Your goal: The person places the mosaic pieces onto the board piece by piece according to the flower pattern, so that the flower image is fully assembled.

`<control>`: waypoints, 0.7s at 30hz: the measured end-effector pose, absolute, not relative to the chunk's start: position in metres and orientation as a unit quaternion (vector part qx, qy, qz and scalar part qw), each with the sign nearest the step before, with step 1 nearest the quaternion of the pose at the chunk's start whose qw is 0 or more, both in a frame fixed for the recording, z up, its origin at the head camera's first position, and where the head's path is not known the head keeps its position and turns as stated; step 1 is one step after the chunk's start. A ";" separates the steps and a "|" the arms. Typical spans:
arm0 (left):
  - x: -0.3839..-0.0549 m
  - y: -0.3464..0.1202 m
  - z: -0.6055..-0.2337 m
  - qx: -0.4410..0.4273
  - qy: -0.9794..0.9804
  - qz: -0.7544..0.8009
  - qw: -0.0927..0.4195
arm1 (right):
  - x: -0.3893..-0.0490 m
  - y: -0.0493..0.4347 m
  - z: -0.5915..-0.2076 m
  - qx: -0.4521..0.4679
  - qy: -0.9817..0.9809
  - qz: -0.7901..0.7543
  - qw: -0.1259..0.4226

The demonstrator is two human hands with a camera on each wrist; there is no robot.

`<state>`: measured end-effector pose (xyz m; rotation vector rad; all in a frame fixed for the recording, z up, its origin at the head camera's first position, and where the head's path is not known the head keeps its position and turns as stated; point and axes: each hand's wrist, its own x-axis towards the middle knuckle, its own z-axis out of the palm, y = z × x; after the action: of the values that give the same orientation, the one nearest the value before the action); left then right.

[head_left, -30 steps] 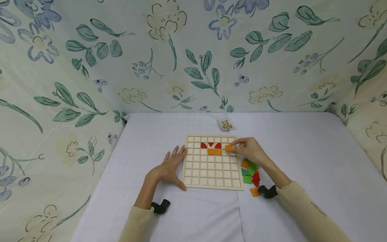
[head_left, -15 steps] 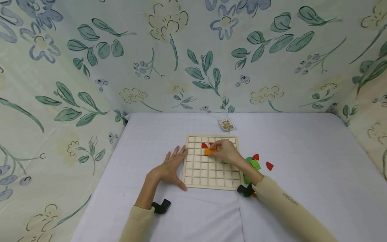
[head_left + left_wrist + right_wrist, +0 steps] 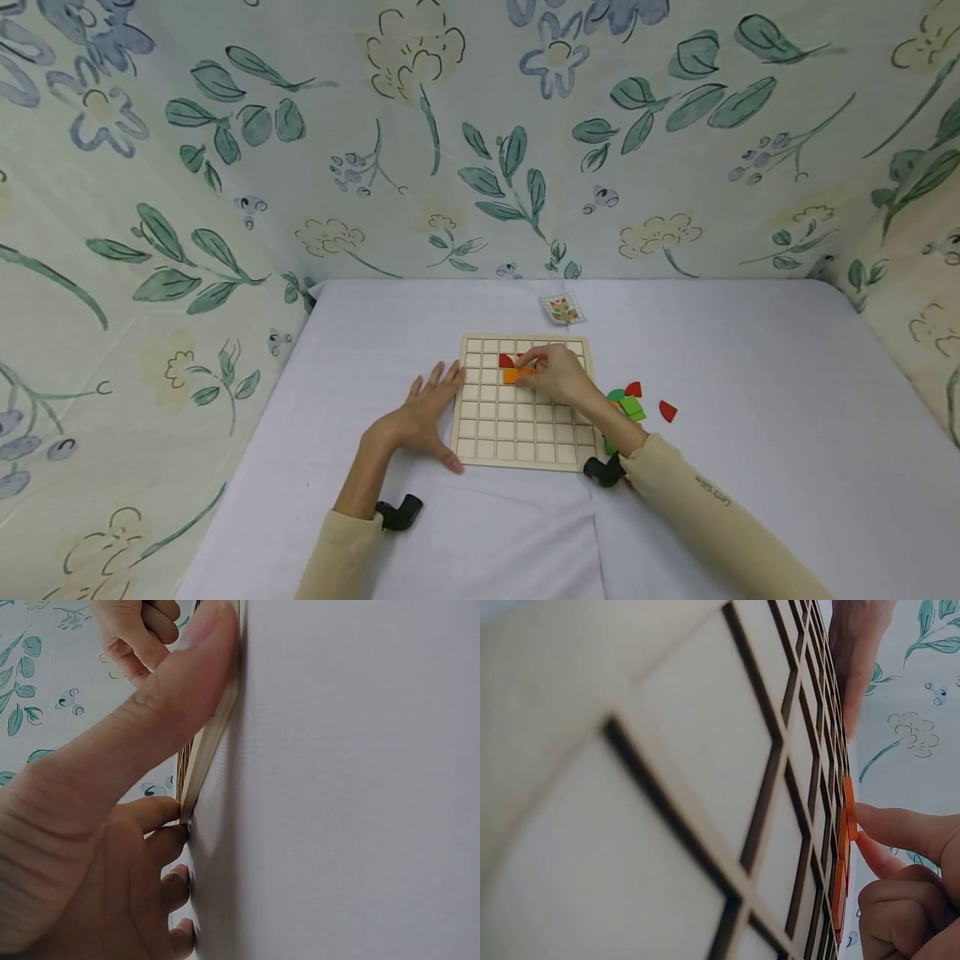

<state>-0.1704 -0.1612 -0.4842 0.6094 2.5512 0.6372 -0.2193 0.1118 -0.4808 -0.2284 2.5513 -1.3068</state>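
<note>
A pale wooden grid board [image 3: 525, 429] lies on the white cloth. My left hand [image 3: 416, 421] spreads along its left side; in the left wrist view the thumb [image 3: 176, 690] lies against the board's edge, and fingertips touch the rim further along. Over the upper middle of the grid, my right hand [image 3: 558, 375] pinches an orange square tile [image 3: 850, 808] between thumb and index finger, tight against the board's surface. Other orange tiles [image 3: 840, 889] sit beside it, partly hidden by the hand. A red quarter-circle tile [image 3: 506, 361] rests in a cell just above.
Right of the board, green tiles [image 3: 633, 407] lie in a loose pile with other colours, partly under the right forearm. A red quarter-circle tile [image 3: 667, 411] lies apart from them. Behind the board is a small printed pattern card [image 3: 563, 308]. A floral curtain rises beyond the table.
My right hand has carried the orange tile leftward from the board's right side to the left end of the orange row, then shifted slightly there. The left hand has stayed in place.
</note>
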 end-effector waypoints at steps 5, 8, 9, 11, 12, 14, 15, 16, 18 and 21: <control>-0.171 -0.161 -0.485 0.220 0.922 0.229 0.220 | -0.221 0.110 -0.481 -0.082 0.878 -0.455 0.126; -0.171 -0.161 -0.485 0.222 0.922 0.229 0.219 | -0.222 0.108 -0.483 -0.084 0.878 -0.455 0.121; -0.171 -0.161 -0.485 0.223 0.922 0.230 0.218 | -0.222 0.108 -0.483 -0.083 0.878 -0.455 0.120; -0.172 -0.161 -0.486 0.225 0.921 0.232 0.216 | -0.222 0.107 -0.484 -0.081 0.879 -0.455 0.119; -0.172 -0.161 -0.486 0.226 0.921 0.232 0.216 | -0.222 0.107 -0.484 -0.080 0.879 -0.455 0.118; -0.172 -0.161 -0.486 0.228 0.921 0.233 0.214 | -0.222 0.106 -0.485 -0.077 0.879 -0.455 0.119; -0.172 -0.161 -0.486 0.228 0.921 0.232 0.215 | -0.222 0.106 -0.485 -0.076 0.880 -0.454 0.119; -0.172 -0.161 -0.486 0.228 0.921 0.232 0.215 | -0.222 0.106 -0.486 -0.076 0.880 -0.454 0.119; -0.172 -0.161 -0.486 0.227 0.921 0.232 0.215 | -0.222 0.105 -0.487 -0.079 0.881 -0.451 0.118; -0.172 -0.161 -0.486 0.225 0.921 0.235 0.215 | -0.223 0.104 -0.488 -0.083 0.883 -0.448 0.114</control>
<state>-0.1722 -0.1610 -0.4863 0.6233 2.5549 0.6506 -0.2227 0.1044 -0.4883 -0.2448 2.5895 -1.3137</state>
